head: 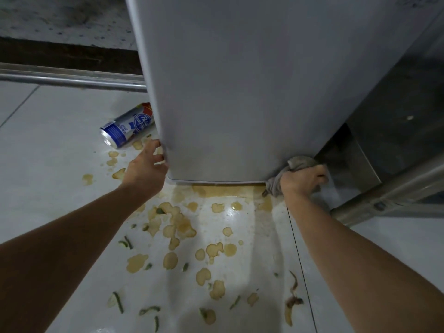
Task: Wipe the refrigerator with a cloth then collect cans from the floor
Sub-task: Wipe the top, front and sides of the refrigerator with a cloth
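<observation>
A grey refrigerator [245, 80] fills the upper middle of the head view, its bottom edge just above the floor. My right hand [304, 181] grips a crumpled grey cloth [294, 167] and presses it against the refrigerator's lower right corner. My left hand [145, 164] rests on the lower left edge of the door, fingers curling round the corner. A blue and white can [127, 128] lies on its side on the floor left of the refrigerator, its far end hidden behind the door.
The white tiled floor [48, 164] carries yellowish liquid puddles [177, 224] and green vegetable scraps [125, 243] in front of the refrigerator. A metal rail [72, 79] runs along the back left. A steel frame [389, 188] stands to the right.
</observation>
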{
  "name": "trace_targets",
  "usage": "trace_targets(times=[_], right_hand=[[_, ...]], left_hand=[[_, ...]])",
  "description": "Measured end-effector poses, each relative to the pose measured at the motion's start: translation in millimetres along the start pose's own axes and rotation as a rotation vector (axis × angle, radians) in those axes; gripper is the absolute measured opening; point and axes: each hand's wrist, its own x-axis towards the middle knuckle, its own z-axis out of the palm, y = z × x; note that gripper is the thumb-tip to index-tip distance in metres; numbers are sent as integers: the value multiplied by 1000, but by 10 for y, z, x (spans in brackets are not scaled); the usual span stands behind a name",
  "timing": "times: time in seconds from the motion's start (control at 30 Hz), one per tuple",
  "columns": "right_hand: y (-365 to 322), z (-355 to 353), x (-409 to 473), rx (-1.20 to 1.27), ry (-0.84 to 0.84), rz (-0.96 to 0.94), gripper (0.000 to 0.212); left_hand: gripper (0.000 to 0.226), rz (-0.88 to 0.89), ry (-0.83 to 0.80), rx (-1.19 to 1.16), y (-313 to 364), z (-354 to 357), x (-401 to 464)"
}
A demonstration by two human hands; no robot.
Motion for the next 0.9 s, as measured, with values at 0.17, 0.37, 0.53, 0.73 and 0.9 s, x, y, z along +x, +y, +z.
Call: trace_targets(times=[0.17, 0.37, 0.53, 0.73, 0.9], right_hand=[[-140, 217, -320, 90, -9, 68, 59], [-261, 589, -933, 101, -134, 46, 61], [-365, 928, -1470, 96, -238, 0, 59], [-496, 1151, -1926, 109, -394, -33, 60], [-425, 878, -1979, 57, -405, -258, 46]], left_hand=[[53, 0, -48, -14, 3, -37, -5], [65, 16, -185, -7, -36, -170, -19], [65, 84, -191, 87, -141, -352, -55], [60, 101, -145, 101, -307, -553, -98], [63, 67, -89, 81, -345, -640, -138]])
